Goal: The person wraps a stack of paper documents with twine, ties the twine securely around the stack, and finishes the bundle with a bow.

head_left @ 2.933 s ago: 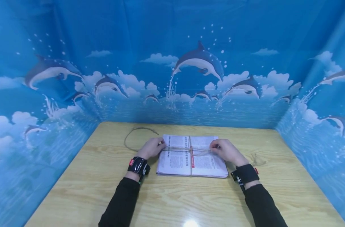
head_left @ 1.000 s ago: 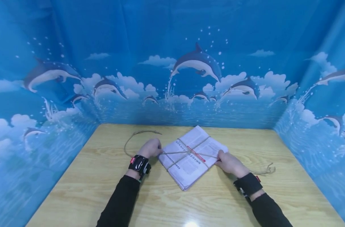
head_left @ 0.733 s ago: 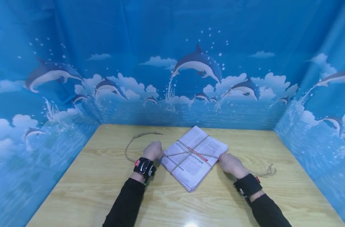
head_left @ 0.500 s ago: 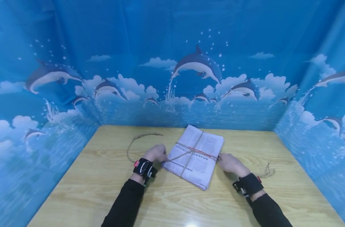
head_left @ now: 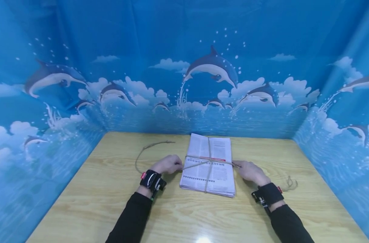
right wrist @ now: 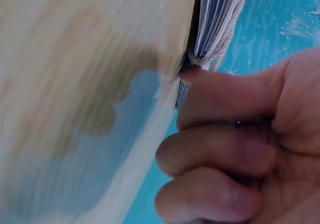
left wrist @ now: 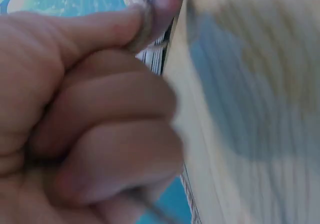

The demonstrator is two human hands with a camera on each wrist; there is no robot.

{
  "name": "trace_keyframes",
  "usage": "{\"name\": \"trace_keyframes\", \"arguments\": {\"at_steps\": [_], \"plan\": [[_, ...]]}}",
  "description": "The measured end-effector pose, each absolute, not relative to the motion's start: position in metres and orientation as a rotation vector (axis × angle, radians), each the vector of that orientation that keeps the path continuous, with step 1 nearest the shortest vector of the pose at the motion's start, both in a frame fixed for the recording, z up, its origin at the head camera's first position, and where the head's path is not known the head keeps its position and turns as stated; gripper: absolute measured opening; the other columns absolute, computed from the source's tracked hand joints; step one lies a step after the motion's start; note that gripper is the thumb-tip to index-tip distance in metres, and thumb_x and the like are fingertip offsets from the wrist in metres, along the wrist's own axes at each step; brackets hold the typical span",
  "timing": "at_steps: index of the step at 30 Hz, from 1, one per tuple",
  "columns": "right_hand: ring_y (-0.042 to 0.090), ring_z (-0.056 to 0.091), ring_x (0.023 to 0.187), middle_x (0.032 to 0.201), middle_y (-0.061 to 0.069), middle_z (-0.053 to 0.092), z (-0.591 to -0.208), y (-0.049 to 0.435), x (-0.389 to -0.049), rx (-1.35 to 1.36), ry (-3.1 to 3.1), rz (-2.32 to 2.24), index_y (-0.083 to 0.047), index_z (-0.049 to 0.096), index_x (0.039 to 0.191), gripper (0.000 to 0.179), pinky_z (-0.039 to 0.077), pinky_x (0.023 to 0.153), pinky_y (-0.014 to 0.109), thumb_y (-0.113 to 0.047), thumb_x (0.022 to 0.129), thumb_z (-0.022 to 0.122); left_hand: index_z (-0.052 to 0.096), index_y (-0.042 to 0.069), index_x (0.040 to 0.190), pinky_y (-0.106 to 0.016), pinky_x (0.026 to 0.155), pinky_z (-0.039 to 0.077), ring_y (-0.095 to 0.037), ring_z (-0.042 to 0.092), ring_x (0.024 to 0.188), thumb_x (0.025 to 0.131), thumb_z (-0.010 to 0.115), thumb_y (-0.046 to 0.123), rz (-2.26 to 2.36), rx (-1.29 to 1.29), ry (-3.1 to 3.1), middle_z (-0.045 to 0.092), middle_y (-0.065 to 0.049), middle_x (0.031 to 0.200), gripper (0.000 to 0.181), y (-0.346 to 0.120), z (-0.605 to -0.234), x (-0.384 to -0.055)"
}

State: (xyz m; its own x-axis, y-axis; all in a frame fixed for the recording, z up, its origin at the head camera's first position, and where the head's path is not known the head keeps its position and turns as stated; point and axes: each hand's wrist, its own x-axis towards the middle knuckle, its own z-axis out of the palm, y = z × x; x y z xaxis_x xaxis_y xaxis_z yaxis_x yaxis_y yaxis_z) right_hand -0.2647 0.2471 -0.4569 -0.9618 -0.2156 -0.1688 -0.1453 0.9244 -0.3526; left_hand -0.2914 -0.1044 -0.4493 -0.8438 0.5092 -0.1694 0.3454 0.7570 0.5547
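A stack of folded newspapers (head_left: 196,175) lies on the table, with twine (head_left: 209,148) crossing over its top in both directions. At the stack's left edge, my left hand (head_left: 167,164) pinches one strand of the twine between thumb and forefinger; in the left wrist view the twine (left wrist: 145,29) passes there and the other fingers are curled. My right hand (head_left: 250,171) holds another strand at the right edge. In the right wrist view, twine (right wrist: 227,39) runs along the page edges to the fingertips. Both strands look taut from the crossing outward.
A loose twine end (head_left: 151,145) curves over the table behind my left hand. Another frayed end (head_left: 289,184) lies beside my right wrist. The wooden table (head_left: 202,219) meets a blue dolphin-printed curtain (head_left: 126,114) at the back and sides.
The newspaper stack has turned about a quarter turn counterclockwise, through a diamond position, and now lies nearly square to me. My right hand has shifted right. Both hands keep hold of the twine.
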Motion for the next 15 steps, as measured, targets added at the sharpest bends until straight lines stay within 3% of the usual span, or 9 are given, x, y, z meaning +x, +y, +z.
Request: {"name": "trace_keyframes", "arguments": {"at_steps": [3,6,11,15], "plan": [[0.033,0.065,0.095,0.125,0.024,0.063,-0.458,0.245,-0.265,-0.298,2.928,-0.532,-0.003,0.06,0.132,0.038,0.052,0.079,0.048,-0.011,0.099,0.043,0.068,0.005,0.084,-0.026,0.055,0.04,-0.012,0.047,0.059,0.101,0.051,0.015,0.8,0.649,2.665,0.056,-0.003,0.07,0.026,-0.108,-0.448,-0.294],[0.031,0.065,0.096,0.114,0.02,0.068,-0.459,0.241,-0.267,-0.291,2.972,-0.586,-0.001,0.064,0.121,0.031,0.051,0.086,0.051,-0.011,0.1,0.043,0.066,0.006,0.095,-0.029,0.059,0.044,-0.016,0.053,0.066,0.103,0.049,0.017,0.886,0.623,2.682,0.062,-0.009,0.081,0.022,-0.107,-0.447,-0.295],[0.019,0.056,0.071,0.087,0.009,0.066,-0.459,0.234,-0.269,-0.313,3.032,-0.665,0.0,0.066,0.106,0.024,0.046,0.063,0.036,-0.018,0.101,0.049,0.066,0.013,0.105,-0.029,0.054,0.046,-0.016,0.057,0.065,0.1,0.057,0.03,0.886,0.625,2.7,0.065,-0.005,0.083,0.019,-0.097,-0.449,-0.297],[0.016,0.05,0.059,0.071,0.003,0.061,-0.46,0.232,-0.269,-0.294,3.113,-0.659,-0.006,0.068,0.089,0.021,0.038,0.054,0.03,-0.019,0.099,0.056,0.071,0.014,0.09,-0.025,0.049,0.041,-0.01,0.05,0.055,0.095,0.065,0.031,0.83,0.662,2.775,0.061,0.001,0.071,0.019,-0.089,-0.452,-0.298]]}}
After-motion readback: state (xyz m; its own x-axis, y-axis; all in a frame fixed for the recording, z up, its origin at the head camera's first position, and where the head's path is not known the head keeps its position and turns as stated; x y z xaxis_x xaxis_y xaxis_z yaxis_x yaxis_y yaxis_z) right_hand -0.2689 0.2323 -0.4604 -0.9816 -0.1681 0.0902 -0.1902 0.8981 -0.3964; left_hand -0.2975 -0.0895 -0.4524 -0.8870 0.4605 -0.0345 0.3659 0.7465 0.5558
